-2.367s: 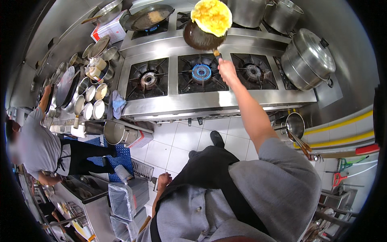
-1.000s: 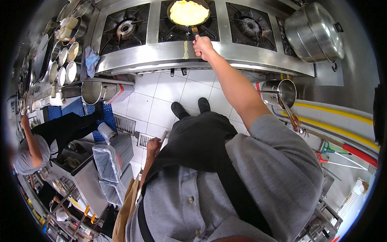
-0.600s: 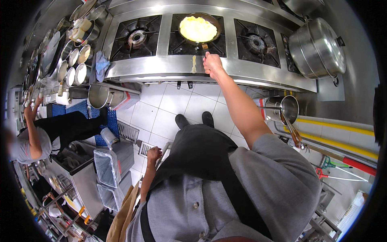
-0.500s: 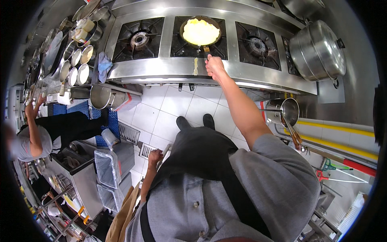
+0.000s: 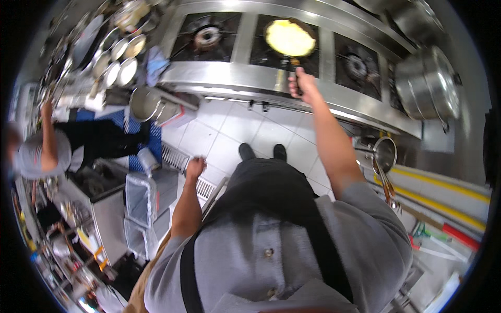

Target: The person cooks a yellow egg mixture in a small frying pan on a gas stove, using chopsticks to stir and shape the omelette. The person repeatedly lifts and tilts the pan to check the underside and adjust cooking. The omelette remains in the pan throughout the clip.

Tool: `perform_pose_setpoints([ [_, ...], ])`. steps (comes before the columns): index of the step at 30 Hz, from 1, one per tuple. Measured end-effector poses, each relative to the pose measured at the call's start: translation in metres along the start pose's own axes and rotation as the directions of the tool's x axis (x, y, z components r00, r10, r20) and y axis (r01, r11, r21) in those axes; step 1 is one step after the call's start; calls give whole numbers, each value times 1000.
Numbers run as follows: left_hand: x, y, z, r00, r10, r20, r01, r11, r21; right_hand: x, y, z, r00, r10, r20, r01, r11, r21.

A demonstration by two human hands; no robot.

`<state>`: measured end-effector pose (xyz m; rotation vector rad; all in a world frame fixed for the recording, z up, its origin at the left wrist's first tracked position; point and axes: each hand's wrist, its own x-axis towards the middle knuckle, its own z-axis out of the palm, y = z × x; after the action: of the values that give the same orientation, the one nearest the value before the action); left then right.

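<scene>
A round, dark frying pan (image 5: 309, 27) sits on the middle burner of the stove, its handle pointing toward me. Spread over most of the pan is a yellow egg omelette (image 5: 290, 37). Out at the front edge of the stove, my right hand (image 5: 304, 86) is closed around the pan's handle, with the arm stretched forward. My left hand (image 5: 196, 167) hangs in the air at my left side, fingers curled in, with nothing visible in it. It is well away from the stove.
Unused burners (image 5: 207, 36) flank the pan. A large steel pot (image 5: 428, 83) stands at the stove's right end. Small pans (image 5: 127, 71) and a blue cloth (image 5: 155, 65) lie to the left. A co-worker (image 5: 44, 151) stands at far left, near lined bins (image 5: 140, 198).
My left hand has swung forward, away from my body. My right hand stays on the pan's handle. The view has shifted, so the stove appears farther right and slightly higher.
</scene>
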<state>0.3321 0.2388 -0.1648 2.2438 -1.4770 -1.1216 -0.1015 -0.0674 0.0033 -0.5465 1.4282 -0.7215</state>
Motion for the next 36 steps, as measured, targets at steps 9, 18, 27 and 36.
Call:
perform_pose_setpoints([
  [9, 193, 134, -197, 746, 339, -573, -242, 940, 240, -17, 124, -109, 923, -123, -364, 167, 982, 91],
  [18, 290, 184, -229, 837, 126, -533, 97, 924, 371, -159, 289, -213, 929, -128, -348, -248, 483, -840],
  [27, 227, 167, -192, 696, 15, -718, -145, 982, -119, -176, 205, -115, 960, -265, -85, 18, 364, -931],
  [36, 4, 210, 29, 992, -101, 70, 100, 333, -938, -141, 126, 53, 795, -407, 450, 607, 532, -591],
])
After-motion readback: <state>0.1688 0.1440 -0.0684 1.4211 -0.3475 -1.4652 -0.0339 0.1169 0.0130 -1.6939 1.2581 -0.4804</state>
